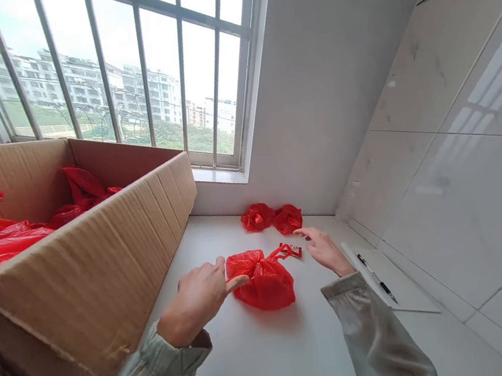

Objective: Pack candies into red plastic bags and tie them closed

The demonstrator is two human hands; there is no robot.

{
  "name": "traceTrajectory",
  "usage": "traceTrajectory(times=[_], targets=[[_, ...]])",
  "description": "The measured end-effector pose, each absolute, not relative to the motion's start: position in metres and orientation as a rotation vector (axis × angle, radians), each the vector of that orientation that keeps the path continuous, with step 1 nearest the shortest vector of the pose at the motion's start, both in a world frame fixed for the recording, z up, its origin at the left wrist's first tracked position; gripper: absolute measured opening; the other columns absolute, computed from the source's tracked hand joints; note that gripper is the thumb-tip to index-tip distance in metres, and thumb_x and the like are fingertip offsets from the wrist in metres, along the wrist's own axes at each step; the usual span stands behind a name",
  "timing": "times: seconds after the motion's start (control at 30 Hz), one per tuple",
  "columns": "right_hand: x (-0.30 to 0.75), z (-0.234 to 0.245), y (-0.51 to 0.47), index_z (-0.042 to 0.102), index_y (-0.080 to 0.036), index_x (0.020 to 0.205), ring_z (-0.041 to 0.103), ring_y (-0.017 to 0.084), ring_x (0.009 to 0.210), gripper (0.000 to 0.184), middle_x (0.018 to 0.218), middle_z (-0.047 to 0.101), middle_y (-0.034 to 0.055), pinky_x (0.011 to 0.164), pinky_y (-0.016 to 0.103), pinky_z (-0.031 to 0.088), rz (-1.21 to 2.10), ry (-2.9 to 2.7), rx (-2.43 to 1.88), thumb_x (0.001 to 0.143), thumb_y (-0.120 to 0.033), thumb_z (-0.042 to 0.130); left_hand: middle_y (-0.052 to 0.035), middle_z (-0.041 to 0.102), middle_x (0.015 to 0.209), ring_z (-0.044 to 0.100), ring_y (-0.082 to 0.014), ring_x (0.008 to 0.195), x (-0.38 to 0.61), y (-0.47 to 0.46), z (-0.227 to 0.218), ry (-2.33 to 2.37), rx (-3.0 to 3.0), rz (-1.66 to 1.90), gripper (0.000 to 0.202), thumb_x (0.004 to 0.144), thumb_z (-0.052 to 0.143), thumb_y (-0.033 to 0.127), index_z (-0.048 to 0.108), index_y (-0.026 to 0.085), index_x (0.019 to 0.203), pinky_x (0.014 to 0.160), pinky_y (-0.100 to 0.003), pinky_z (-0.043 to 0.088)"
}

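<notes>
A knotted red plastic bag sits on the white tabletop, its contents hidden. My left hand is at its left side, the thumb over the front and the fingers partly hidden behind, gripping the plastic. One tied handle loop sticks out from the knot towards the right. Just beyond that loop lies a small red printed packet. My right hand hovers to the right of the packet with its fingers apart, the index stretched to the left, and nothing shows in it.
Two bundled red bags lie against the back wall. On the left stands a large open cardboard box containing more red plastic bags. At right, a black pen rests on white paper beside the tiled wall. A barred window is behind the box.
</notes>
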State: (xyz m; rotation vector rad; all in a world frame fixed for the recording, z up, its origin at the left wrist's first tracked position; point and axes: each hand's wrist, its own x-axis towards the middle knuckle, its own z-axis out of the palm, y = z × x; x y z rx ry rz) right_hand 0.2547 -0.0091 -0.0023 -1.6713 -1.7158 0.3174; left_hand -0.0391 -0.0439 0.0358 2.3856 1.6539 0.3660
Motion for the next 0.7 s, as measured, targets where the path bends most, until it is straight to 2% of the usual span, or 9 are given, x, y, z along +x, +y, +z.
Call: traceTrajectory(times=[0.07, 0.13, 0.2, 0.37, 0.43, 0.5, 0.6, 0.7], targets=[[0.244, 0.013, -0.020, 0.065, -0.022, 0.122, 0.060, 0.019, 0.115, 0.046, 0.125, 0.064, 0.0087, 0.100, 0.034, 0.046, 0.283, -1.848, -1.580, 0.081, -0.008, 0.049, -0.0181, 0.069, 0.084, 0.068, -0.0381, 0.085, -0.037, -0.056, 0.048, 1.734, 2.439, 0.175, 0.049, 0.095, 0.044, 0.053, 0.060, 0.009, 0.110, 0.063, -0.035, 0.042], [0.226, 0.021, -0.026, 0.063, -0.024, 0.127, 0.059, 0.020, 0.112, 0.044, 0.124, 0.061, 0.0087, 0.097, 0.034, 0.047, 0.288, -2.034, -1.494, 0.086, -0.015, 0.051, -0.0196, 0.071, 0.092, 0.069, -0.0381, 0.091, -0.037, -0.067, 0.061, 1.778, 2.453, 0.035, 0.049, 0.098, 0.042, 0.050, 0.058, 0.007, 0.117, 0.065, -0.035, 0.043], [0.205, 0.021, -0.027, 0.061, -0.028, 0.131, 0.058, 0.021, 0.112, 0.045, 0.126, 0.058, 0.0090, 0.096, 0.035, 0.047, 0.294, -2.209, -1.482, 0.087, -0.018, 0.053, -0.0207, 0.071, 0.097, 0.068, -0.0386, 0.094, -0.040, -0.076, 0.071, 1.793, 2.460, -0.010, 0.045, 0.098, 0.045, 0.045, 0.059, 0.007, 0.118, 0.067, -0.036, 0.043], [0.166, 0.001, -0.021, 0.053, -0.037, 0.138, 0.049, 0.029, 0.128, 0.058, 0.144, 0.045, 0.0106, 0.103, 0.040, 0.040, 0.187, -2.472, -1.591, 0.084, -0.020, 0.062, -0.0186, 0.072, 0.098, 0.069, -0.0354, 0.093, -0.052, -0.087, 0.077, 1.757, 2.505, 0.067, 0.038, 0.097, 0.048, 0.044, 0.063, 0.013, 0.113, 0.068, -0.035, 0.044], [0.160, -0.006, -0.018, 0.056, -0.036, 0.134, 0.055, 0.029, 0.121, 0.056, 0.141, 0.048, 0.0104, 0.098, 0.037, 0.043, 0.172, -2.515, -1.621, 0.081, -0.018, 0.064, -0.0186, 0.073, 0.097, 0.070, -0.0365, 0.092, -0.055, -0.091, 0.077, 1.714, 2.503, 0.069, 0.037, 0.096, 0.050, 0.043, 0.065, 0.014, 0.112, 0.068, -0.036, 0.046], [0.157, -0.009, -0.016, 0.063, -0.030, 0.123, 0.061, 0.026, 0.106, 0.048, 0.129, 0.056, 0.0096, 0.085, 0.033, 0.044, 0.159, -2.565, -1.652, 0.078, -0.015, 0.062, -0.0192, 0.073, 0.095, 0.070, -0.0377, 0.091, -0.055, -0.098, 0.078, 1.680, 2.500, 0.061, 0.036, 0.095, 0.053, 0.043, 0.066, 0.013, 0.111, 0.069, -0.038, 0.048], [0.155, -0.012, -0.013, 0.065, -0.022, 0.105, 0.062, 0.022, 0.091, 0.036, 0.111, 0.062, 0.0073, 0.070, 0.027, 0.037, 0.096, -2.637, -1.698, 0.073, -0.008, 0.056, -0.0173, 0.073, 0.094, 0.071, -0.0363, 0.088, -0.054, -0.111, 0.082, 1.654, 2.499, 0.066, 0.032, 0.095, 0.056, 0.040, 0.067, 0.013, 0.107, 0.071, -0.040, 0.051], [0.154, -0.015, -0.008, 0.063, -0.019, 0.093, 0.061, 0.020, 0.087, 0.029, 0.104, 0.064, 0.0067, 0.064, 0.027, 0.030, 0.042, -2.680, -1.713, 0.069, -0.007, 0.053, -0.0119, 0.073, 0.097, 0.071, -0.0325, 0.090, -0.056, -0.124, 0.083, 1.600, 2.501, 0.102, 0.026, 0.089, 0.067, 0.034, 0.066, 0.014, 0.106, 0.073, -0.037, 0.052]])
